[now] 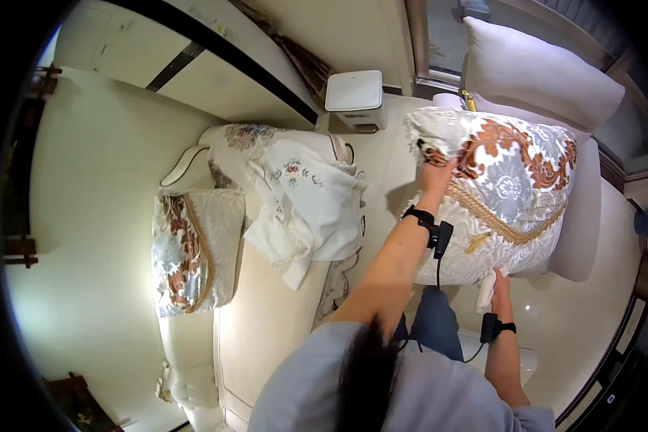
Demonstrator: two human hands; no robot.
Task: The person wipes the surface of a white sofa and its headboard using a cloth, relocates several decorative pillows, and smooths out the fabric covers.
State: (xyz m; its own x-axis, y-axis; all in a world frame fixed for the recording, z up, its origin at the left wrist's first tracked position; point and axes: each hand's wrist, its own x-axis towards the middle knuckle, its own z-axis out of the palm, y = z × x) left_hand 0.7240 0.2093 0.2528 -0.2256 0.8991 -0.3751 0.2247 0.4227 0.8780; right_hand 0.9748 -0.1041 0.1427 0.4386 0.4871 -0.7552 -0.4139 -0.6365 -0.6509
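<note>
My L hand point(438, 178) is on the patterned cushion point(507, 162), at its 9 o'clock edge, thumb over the brown-&-white fabric; the other fingers are partly hidden, so can't tell if I've got it clasped or am just pressing. My R hand point(502, 288) is at the cushion's 6 o'clock edge, fingers closed on a wad of white cloth point(486, 291) that hangs down on the L side of my palm; can't tell if it's part of the cushion's cover or a separate pc. Black wristbands point(426, 222) on both wrists, w/ thin cables running off. The cushion is big, puffy, lying on the grey seat point(583, 237), w/ gold braid point(482, 212) crossing its lower half & a tassel point(477, 243) at abt 7 o'clock. Counting from the cushion's middle: a plain pale cushion point(540, 72) leans at approx 12–1; a small yellow item point(469, 101) sits just past the top edge at 11–12; my blue trouser leg point(438, 324) is at 7. Further out, a white lidded bin point(354, 92) stands at 10, and at 9 an embroidered white throw point(306, 201) lies crumpled over the cream couch point(259, 338). Beyond that, btwn 8 & 9, a 2nd patterned cushion point(194, 252) w/ similar braid rests on the couch back. White cabinet point(230, 79) at 10, farther off.
</note>
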